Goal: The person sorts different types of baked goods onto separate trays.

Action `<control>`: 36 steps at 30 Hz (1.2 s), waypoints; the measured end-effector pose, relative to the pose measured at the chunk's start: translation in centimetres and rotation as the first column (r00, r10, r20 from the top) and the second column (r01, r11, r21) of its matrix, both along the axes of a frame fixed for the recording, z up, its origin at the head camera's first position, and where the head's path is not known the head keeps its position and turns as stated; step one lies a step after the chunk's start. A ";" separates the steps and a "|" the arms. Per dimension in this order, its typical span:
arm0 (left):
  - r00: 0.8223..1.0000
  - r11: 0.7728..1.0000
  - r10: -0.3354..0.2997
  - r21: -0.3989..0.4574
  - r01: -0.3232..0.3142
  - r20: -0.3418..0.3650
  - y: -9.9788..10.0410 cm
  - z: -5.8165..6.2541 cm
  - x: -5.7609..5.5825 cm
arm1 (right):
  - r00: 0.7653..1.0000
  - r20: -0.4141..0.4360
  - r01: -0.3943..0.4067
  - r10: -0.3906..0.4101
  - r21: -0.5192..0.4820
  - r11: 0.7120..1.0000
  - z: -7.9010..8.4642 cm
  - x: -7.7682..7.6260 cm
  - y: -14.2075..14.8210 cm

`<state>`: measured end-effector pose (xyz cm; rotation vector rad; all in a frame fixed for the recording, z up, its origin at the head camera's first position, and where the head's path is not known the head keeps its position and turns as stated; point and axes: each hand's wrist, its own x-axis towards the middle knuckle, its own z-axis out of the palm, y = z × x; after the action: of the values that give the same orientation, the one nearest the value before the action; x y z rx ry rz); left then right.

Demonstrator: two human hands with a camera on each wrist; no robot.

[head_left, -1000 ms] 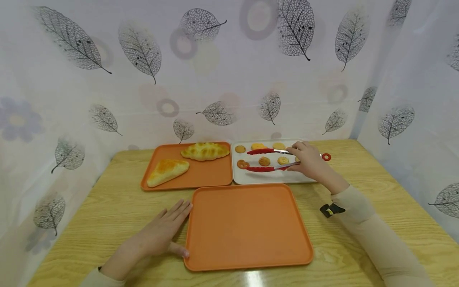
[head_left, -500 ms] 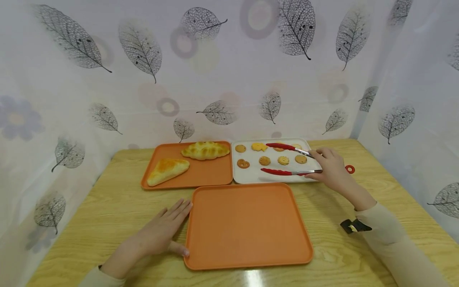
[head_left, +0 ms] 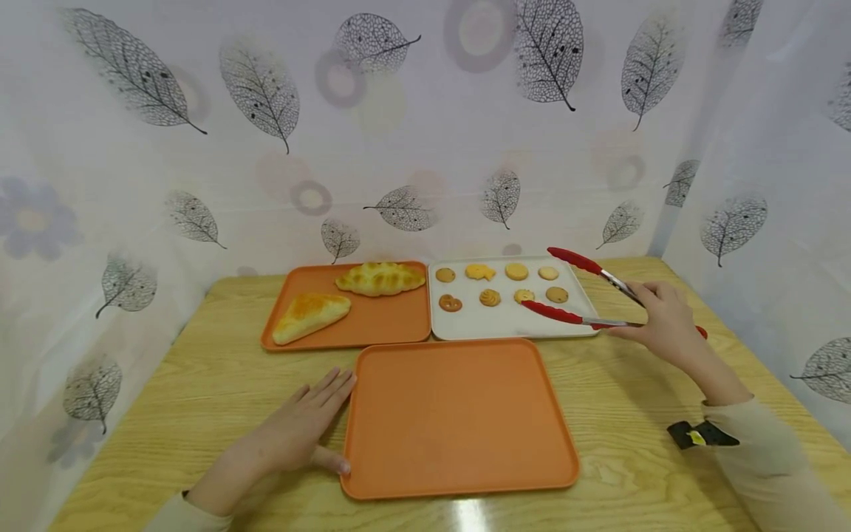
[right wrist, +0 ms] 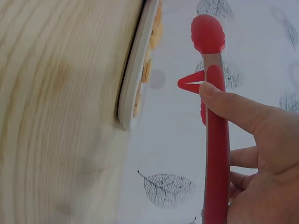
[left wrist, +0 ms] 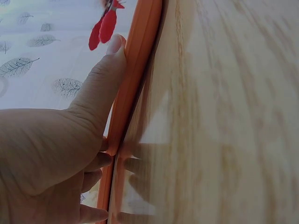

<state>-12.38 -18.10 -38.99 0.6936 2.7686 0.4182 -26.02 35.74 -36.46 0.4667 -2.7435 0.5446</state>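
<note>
My right hand (head_left: 665, 325) grips red-tipped metal tongs (right wrist: 217, 154) by their arms, thumb on one side and fingers on the other. The tongs' tips stand apart with nothing between them, over the right end of a white tray (head_left: 492, 326). That tray bears two rows of cookies, among them a pretzel (head_left: 450, 303) and a fish-shaped cookie (head_left: 480, 272). At the left edge of the front orange tray (head_left: 462, 421), my left hand (head_left: 292, 436) lies with its fingers straight; thumb and fingertips touch the rim. Nothing lies on this front tray.
Behind on the left, another orange tray (head_left: 372, 325) holds a triangular pastry (head_left: 309, 318) and a braided bread roll (head_left: 380, 279); it adjoins the white tray. All trays stand on a wooden table (head_left: 199, 384). A leaf-patterned curtain (head_left: 425, 133) borders the table at the back and sides.
My right hand has moved right and toward me with the tongs, away from over the cookies. The tongs' tips stand farther apart. My left hand has stayed in place.
</note>
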 end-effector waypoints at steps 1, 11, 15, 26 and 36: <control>1.000 1.000 -0.001 -0.001 0.001 -0.002 0.0 0.0 0.0 | 1.000 0.000 0.000 0.000 -0.001 1.000 0.0 -0.1 0.4; 1.000 1.000 0.009 0.007 -0.009 0.001 -0.1 -0.1 0.0 | 0.990 0.129 0.049 -0.049 -0.003 0.999 -0.2 -1.6 3.4; 1.000 1.000 0.004 0.005 -0.004 -0.012 -0.1 -0.2 0.0 | 0.970 0.219 0.105 -0.109 0.029 0.994 -0.2 -1.9 4.6; 1.000 1.000 -0.003 0.003 0.003 -0.013 0.0 0.1 0.0 | 0.929 0.289 0.211 -0.231 0.101 0.972 -1.1 -1.9 7.9; 1.000 1.000 -0.009 0.003 0.009 -0.013 0.0 0.0 0.0 | 0.909 0.317 0.226 -0.271 0.172 0.959 -1.4 -1.6 9.0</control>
<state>-12.40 -18.12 -38.97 0.7121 2.7766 0.4169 -27.63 44.79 -37.85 0.0442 -3.1182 0.4105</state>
